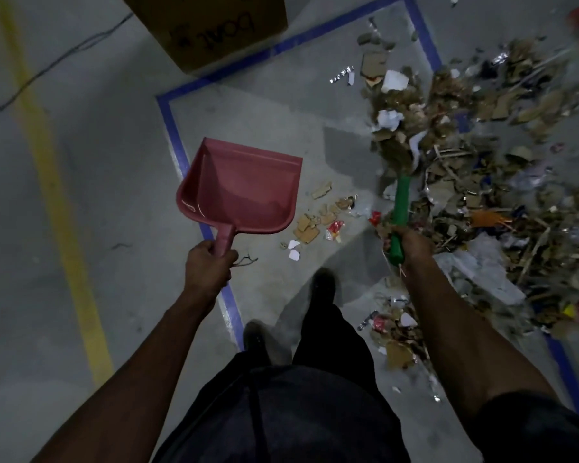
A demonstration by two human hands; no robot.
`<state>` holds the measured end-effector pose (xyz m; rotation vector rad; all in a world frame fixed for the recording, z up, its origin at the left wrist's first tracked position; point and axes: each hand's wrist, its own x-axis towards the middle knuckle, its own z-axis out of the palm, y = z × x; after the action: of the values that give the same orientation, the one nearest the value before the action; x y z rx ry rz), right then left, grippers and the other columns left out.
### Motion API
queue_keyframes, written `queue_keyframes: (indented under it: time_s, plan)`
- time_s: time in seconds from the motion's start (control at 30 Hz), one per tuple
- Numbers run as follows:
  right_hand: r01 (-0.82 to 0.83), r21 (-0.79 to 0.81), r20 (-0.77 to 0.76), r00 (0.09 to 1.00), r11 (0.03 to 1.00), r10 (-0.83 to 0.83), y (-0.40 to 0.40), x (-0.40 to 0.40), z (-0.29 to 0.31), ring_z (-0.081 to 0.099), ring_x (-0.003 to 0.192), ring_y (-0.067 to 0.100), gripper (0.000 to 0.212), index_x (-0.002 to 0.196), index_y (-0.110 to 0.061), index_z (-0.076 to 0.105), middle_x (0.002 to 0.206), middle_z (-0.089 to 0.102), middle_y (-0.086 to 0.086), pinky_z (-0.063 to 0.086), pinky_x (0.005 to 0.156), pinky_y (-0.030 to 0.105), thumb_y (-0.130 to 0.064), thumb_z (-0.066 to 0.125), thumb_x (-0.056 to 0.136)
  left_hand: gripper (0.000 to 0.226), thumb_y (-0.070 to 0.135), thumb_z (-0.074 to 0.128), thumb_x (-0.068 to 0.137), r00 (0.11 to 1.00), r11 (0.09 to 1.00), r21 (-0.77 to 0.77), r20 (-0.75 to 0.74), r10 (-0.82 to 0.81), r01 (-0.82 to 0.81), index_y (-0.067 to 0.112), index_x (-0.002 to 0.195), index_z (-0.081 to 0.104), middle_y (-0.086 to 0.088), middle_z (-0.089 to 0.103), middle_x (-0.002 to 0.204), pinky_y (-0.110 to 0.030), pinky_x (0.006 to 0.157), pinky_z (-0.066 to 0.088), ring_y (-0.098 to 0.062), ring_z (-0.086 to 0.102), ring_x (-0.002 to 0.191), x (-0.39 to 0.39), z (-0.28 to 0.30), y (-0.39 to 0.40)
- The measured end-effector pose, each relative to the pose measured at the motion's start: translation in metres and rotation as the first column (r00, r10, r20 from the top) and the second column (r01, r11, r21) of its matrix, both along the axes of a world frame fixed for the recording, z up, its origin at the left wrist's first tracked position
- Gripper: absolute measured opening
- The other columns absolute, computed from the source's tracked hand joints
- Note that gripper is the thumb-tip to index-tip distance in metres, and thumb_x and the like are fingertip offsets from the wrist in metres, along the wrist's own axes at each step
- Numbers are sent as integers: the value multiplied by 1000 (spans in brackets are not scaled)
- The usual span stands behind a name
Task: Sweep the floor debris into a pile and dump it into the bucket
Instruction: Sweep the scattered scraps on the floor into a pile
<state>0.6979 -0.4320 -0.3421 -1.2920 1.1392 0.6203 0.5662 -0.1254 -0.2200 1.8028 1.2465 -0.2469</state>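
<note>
From the head view, the left hand (209,262) is curled tight round the narrow tubular handle of a dusty-pink, smooth moulded plastic dustpan (239,188), a shallow scoop with raised side walls, rounded back corners and a straight flat lip; the pan hangs clear of the floor with its hollow face up and nothing in it, its lip pointing away from the person; the right hand (410,242) grips the glossy green plastic handle of a hand broom (400,205), whose frayed, straw-brown bristle head blurs into the rubbish beyond it; the task's debris, a ragged heap of torn brown cardboard, crumpled white paper, splintery sticks and glinting foil scraps (488,182), sprawls over the right side of the floor, just beside the broom; a smaller scatter of flat cardboard chips, white paper bits and red wrappers (321,218) lies between dustpan and broom; another loose clump (395,332) sits near the right forearm; the matt grey concrete floor (114,162) carries a band of blue tape (174,135) that outlines an angular area, and a worn yellow painted stripe (47,162) runs well to the left; a brown corrugated cardboard box with dark printed lettering (211,25) stands at the top beside the tape; a thin black cable (57,61) trails leftward from it; dark trousers and two dark shoes (323,285) show at the bottom.
</note>
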Motion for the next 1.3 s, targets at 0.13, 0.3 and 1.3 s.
queue_keyframes:
  time_s: [0.13, 0.3, 1.3]
  plan:
    - [-100, 17, 9, 995, 995, 100, 7, -32, 35, 47, 37, 14, 5, 89, -4, 55, 58, 50, 7, 39, 35, 19, -3, 60, 90, 15, 1, 62, 79, 1000, 1000, -2, 16, 22, -22, -7, 90, 58, -13, 51, 61, -24, 42, 35, -19, 43, 45, -5, 4, -4]
    - [-334, 88, 20, 942, 938, 334, 25, -89, 55, 47, 35, 14, 14, 103, -3, 58, 59, 53, 9, 39, 34, 22, -3, 64, 90, 6, 0, 62, 79, 999, 999, -13, 18, 32, -32, 1, 82, 57, -13, 52, 61, -25, 44, 36, -20, 44, 46, -18, 7, -9]
    - [-890, -22, -46, 456, 455, 889, 75, -276, 98, 53, 42, 21, 38, 120, 1, 56, 68, 58, 16, 41, 38, 24, 5, 63, 83, 14, 10, 66, 78, 988, 995, -73, -141, 58, -69, 10, 68, 57, -14, 59, 66, -26, 48, 41, -22, 52, 51, -245, -24, 59]
